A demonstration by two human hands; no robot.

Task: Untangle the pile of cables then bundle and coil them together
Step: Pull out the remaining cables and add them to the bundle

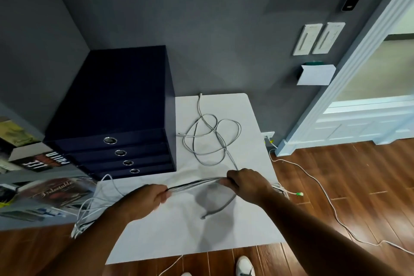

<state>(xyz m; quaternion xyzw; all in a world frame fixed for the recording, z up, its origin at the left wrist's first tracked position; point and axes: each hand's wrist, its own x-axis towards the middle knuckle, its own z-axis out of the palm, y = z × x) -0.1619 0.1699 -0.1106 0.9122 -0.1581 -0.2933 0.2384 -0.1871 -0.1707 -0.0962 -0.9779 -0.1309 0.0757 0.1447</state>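
Gripping cable bundle (197, 183) between hands, left (143, 199) and right (246, 182), above table (179, 242)

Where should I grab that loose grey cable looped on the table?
Take the loose grey cable by its plug end at the far edge of the table, pinching from above: it lies flat, straight, clear of the loops, so probably pulls free without snagging.

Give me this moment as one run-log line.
left hand: grips cable bundle | right hand: grips same bundle | loose tangle: lying on white table, beyond hands | stage: tangle not yet gathered
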